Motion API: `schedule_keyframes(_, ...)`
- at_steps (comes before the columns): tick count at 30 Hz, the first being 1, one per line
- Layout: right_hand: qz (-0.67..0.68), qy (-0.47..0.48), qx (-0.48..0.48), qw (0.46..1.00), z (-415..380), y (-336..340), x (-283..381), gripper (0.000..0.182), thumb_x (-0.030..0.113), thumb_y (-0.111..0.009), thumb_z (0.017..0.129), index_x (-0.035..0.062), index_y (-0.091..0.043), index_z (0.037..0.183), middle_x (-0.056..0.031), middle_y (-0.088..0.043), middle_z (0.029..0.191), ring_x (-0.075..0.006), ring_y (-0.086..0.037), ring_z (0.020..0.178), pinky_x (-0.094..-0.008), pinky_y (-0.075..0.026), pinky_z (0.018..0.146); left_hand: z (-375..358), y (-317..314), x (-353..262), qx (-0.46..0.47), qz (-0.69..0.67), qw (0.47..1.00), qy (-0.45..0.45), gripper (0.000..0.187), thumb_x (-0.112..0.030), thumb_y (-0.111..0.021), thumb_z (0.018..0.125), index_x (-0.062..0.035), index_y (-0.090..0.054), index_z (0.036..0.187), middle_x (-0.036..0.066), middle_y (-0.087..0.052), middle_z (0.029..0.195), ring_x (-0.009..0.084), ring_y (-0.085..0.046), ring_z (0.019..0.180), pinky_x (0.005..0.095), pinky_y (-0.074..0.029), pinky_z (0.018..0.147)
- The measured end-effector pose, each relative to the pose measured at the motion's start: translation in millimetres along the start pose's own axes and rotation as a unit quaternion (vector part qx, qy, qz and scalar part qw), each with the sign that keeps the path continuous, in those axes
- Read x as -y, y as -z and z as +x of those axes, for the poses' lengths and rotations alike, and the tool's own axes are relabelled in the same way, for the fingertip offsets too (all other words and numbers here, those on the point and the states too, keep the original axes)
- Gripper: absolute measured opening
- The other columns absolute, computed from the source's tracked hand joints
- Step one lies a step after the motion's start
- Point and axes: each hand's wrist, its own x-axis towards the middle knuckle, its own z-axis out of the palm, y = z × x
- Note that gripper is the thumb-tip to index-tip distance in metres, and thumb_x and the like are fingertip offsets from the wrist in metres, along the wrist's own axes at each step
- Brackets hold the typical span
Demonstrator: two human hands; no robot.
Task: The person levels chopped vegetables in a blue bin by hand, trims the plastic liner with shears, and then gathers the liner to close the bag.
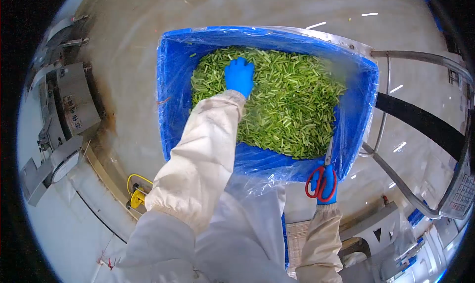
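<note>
My left hand (239, 76), in a blue glove, reaches into a large blue bin (173, 104) lined with clear plastic. It rests on a heap of cut green stalk pieces (287, 100), toward the back left. Its fingers look slightly apart and bent downward, with the tips hard to make out. Outside the bin's front right corner, my right hand (327, 186), gloved in blue too, holds a pair of scissors (334, 176) by the red handles. The metal blades point up past the rim, against the bin's inner wall.
A metal rail frame (386, 156) stands close on the bin's right, with a black band (420, 122) behind it. At left are grey machine parts (76, 102) and a yellow fitting (138, 198). The floor (133, 60) looks wet.
</note>
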Motion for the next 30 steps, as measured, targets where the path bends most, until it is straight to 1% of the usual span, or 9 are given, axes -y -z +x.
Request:
schedule_keyframes(2, -0.011, 0.007, -0.008, 1.0, 3, 5, -4, 0.039, 0.039, -0.046, 0.089, 0.0042, -0.052, 0.104, -0.0055, -0.053, 0.062, -0.0148, -0.048, 0.043, -0.0243, -0.039, 0.036, -20, -1, 19, 0.027, 0.039, 0.997, -0.053, 0.022, -0.012, -0.057, 0.069, -0.0133, -0.063, 0.09, 0.008, -0.055, 0.1, 0.0281, -0.05, 0.095, 0.0429, -0.041, 0.075)
schedule_keyframes(4, -0.019, 0.015, -0.014, 1.0, 5, 10, -10, 0.038, 0.039, -0.046, 0.089, 0.0044, -0.052, 0.104, -0.0057, -0.053, 0.062, -0.0146, -0.048, 0.043, -0.0241, -0.039, 0.036, -44, 3, 38, 0.176, 0.151, 0.955, -0.184, 0.027, -0.01, -0.055, 0.067, -0.0125, -0.063, 0.093, 0.008, -0.055, 0.105, 0.0277, -0.049, 0.099, 0.0432, -0.04, 0.08)
schedule_keyframes(8, 0.018, 0.013, -0.011, 1.0, 5, 9, -14, 0.036, 0.037, -0.045, 0.09, 0.0042, -0.052, 0.104, -0.0061, -0.053, 0.063, -0.0147, -0.047, 0.042, -0.0236, -0.038, 0.035, -55, 35, 26, 0.12, 0.105, 0.979, -0.129, 0.031, -0.01, -0.055, 0.068, -0.0112, -0.061, 0.098, 0.009, -0.054, 0.112, 0.028, -0.049, 0.102, 0.0433, -0.039, 0.083)
schedule_keyframes(16, -0.019, 0.018, -0.024, 0.999, -5, -9, 4, 0.025, 0.029, -0.047, 0.091, 0.0059, -0.054, 0.086, -0.0029, -0.051, 0.06, -0.0108, -0.047, 0.044, -0.0224, -0.036, 0.036, 43, 1, -133, 0.035, -0.003, 0.883, -0.468, 0.035, -0.018, -0.053, 0.078, -0.0102, -0.054, 0.113, 0.009, -0.044, 0.13, 0.0296, -0.039, 0.12, 0.0454, -0.029, 0.102)
schedule_keyframes(20, -0.04, 0.018, -0.046, 0.998, -4, -8, 3, 0.027, 0.029, -0.047, 0.09, 0.0035, -0.054, 0.085, -0.0038, -0.052, 0.06, -0.0108, -0.048, 0.045, -0.0224, -0.036, 0.037, 75, -38, -180, 0.08, -0.029, 0.883, -0.462, 0.038, -0.032, -0.052, 0.082, -0.0122, -0.054, 0.114, 0.01, -0.047, 0.126, 0.0303, -0.042, 0.118, 0.0495, -0.027, 0.1)
schedule_keyframes(22, -0.034, 0.002, -0.042, 0.999, -5, -6, 4, 0.027, 0.028, -0.048, 0.089, 0.003, -0.055, 0.082, -0.0049, -0.054, 0.063, -0.011, -0.049, 0.047, -0.0221, -0.037, 0.038, 82, -29, -197, 0.29, 0.047, 0.868, -0.4, 0.045, -0.046, -0.047, 0.083, -0.0133, -0.056, 0.112, 0.012, -0.056, 0.114, 0.0308, -0.045, 0.113, 0.0529, -0.027, 0.098)
schedule_keyframes(25, 0.019, 0.019, -0.078, 0.997, 4, -7, 7, 0.03, 0.031, -0.046, 0.091, 0.0034, -0.053, 0.099, -0.0063, -0.052, 0.059, -0.0136, -0.047, 0.041, -0.0241, -0.038, 0.033, 64, -42, -173, 0.379, 0.16, 0.811, -0.416, 0.051, -0.054, -0.042, 0.083, -0.0106, -0.067, 0.092, 0.012, -0.063, 0.094, 0.0334, -0.051, 0.101, 0.0539, -0.029, 0.094)
schedule_keyframes(27, 0.03, 0.028, -0.127, 0.991, 10, 3, 1, 0.029, 0.032, -0.049, 0.089, 0.0042, -0.054, 0.098, -0.0054, -0.052, 0.059, -0.0135, -0.048, 0.04, -0.0241, -0.038, 0.033, 46, -45, -143, 0.394, 0.156, 0.806, -0.412, 0.053, -0.059, -0.046, 0.078, -0.0106, -0.069, 0.084, 0.012, -0.064, 0.089, 0.0318, -0.056, 0.089, 0.0472, -0.042, 0.081)
schedule_keyframes(30, 0.032, 0.032, -0.139, 0.989, 9, 3, 0, 0.03, 0.033, -0.052, 0.088, 0.0053, -0.054, 0.096, -0.0041, -0.052, 0.059, -0.0133, -0.048, 0.04, -0.0244, -0.039, 0.033, 39, -82, -90, 0.579, 0.184, 0.682, -0.407, 0.039, -0.05, -0.057, 0.073, -0.0154, -0.07, 0.085, 0.009, -0.064, 0.092, 0.0291, -0.06, 0.081, 0.0433, -0.048, 0.07)
